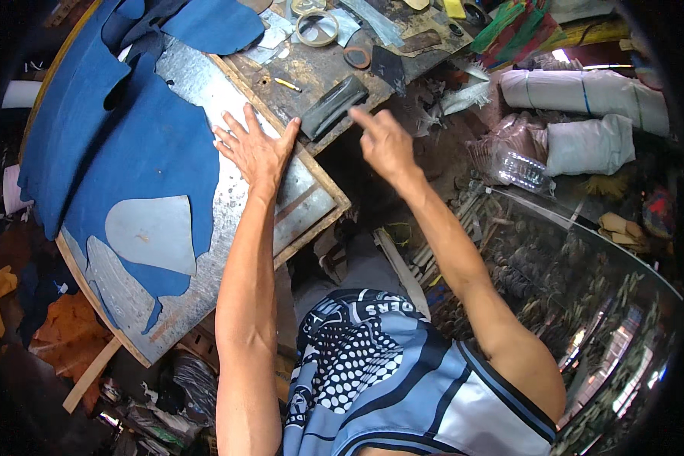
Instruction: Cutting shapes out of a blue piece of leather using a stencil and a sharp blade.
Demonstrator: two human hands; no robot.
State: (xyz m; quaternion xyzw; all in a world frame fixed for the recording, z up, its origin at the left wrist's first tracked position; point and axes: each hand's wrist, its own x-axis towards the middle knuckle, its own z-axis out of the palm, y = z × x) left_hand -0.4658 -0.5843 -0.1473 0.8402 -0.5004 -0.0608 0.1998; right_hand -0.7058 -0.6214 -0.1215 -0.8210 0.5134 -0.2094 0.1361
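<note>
My left hand (258, 150) lies with fingers spread on the metal-topped table (182, 72), its thumb reaching over the wooden edge to the near end of a dark oblong block (334, 106). That block, which looks like a sharpening stone, has a shiny, worn top and rests at the workbench corner. By its right end is my right hand (385, 144), index finger extended toward it and the other fingers curled in. Whatever those curled fingers may hold is hidden. Blue leather (140, 152) covers much of the table, with a grey rounded piece (156, 232) on top.
On the workbench (262, 68) lie a yellow pencil stub (287, 85), a tape roll (317, 29), a brown ring (356, 58) and scraps. White wrapped rolls (585, 99) and a clear plastic container (523, 169) are at the right. A glass-topped case (585, 235) stands near my right arm.
</note>
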